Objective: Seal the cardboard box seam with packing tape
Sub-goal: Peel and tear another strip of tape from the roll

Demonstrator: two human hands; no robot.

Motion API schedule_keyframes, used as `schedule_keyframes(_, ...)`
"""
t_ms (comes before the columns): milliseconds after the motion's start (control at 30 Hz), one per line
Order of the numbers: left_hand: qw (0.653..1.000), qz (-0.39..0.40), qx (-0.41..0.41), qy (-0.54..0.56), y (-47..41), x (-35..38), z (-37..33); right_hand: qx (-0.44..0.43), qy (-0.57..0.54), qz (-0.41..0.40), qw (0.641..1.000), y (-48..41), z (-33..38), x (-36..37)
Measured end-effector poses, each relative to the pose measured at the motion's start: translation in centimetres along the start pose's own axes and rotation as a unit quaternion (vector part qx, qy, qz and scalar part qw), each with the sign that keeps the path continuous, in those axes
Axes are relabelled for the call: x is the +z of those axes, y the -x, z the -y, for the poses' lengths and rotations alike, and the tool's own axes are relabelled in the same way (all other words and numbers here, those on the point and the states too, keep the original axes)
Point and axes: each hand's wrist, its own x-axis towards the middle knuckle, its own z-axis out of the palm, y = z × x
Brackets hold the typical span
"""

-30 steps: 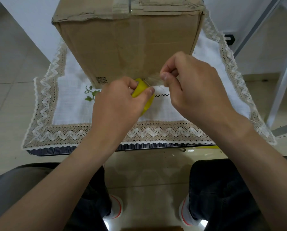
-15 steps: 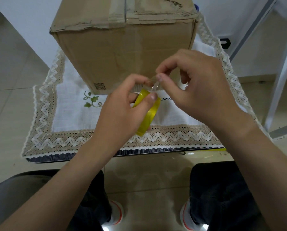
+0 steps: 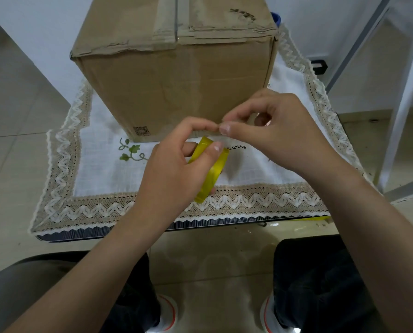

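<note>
Fingers (image 3: 210, 127) pinch tape (image 3: 211, 168) strip.

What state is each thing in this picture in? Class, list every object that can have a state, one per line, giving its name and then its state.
cardboard box: upright on the cloth, top flaps shut, worn old tape along the top seam.
tape roll: held on edge in the left hand, off the cloth.
tape end: clear strip peeled loose, pinched by both hands.
right hand: fingertips pinching the tape end.
lace-edged cloth: spread flat under the box.
</note>
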Motion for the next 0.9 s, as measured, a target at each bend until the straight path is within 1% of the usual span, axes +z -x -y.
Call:
schedule_keyframes(100,1.000,-0.004,-0.008,-0.001,0.1,0.0,-0.2,-0.019,-0.050,-0.018,0.998,-0.1,0.3,0.2)
schedule_keyframes(233,1.000,-0.017,-0.015,0.020,0.1,-0.1,-0.6,-0.077,-0.047,-0.058,0.994,-0.1,0.8,0.6)
schedule_keyframes(400,1.000,-0.013,0.003,0.015,0.1,-0.1,-0.7,-0.190,0.042,-0.056,0.979,0.1,1.4,0.4)
schedule_keyframes(467,1.000,-0.023,0.017,0.007,0.0,-0.5,-0.4,-0.217,0.079,-0.066,0.971,0.1,1.2,0.3)
schedule_keyframes(567,0.996,-0.045,0.074,-0.032,-0.6,-1.8,0.2,-0.228,0.113,-0.083,0.964,0.1,0.8,0.5)
schedule_keyframes(633,0.988,-0.057,0.130,-0.065,-1.0,-2.4,0.6,-0.228,0.109,-0.075,0.965,0.0,0.6,0.7)
schedule_keyframes(700,0.981,-0.072,0.164,-0.078,-1.3,-2.4,0.8,-0.229,0.107,-0.066,0.965,-0.1,0.4,0.8)
schedule_keyframes(800,0.978,-0.092,0.172,-0.069,-1.6,-2.0,0.9,-0.226,0.099,-0.058,0.967,-0.1,0.3,0.8)
schedule_keyframes(900,0.982,-0.096,0.157,-0.032,-1.8,-1.6,1.0,-0.225,0.094,-0.053,0.968,-0.2,0.2,0.7)
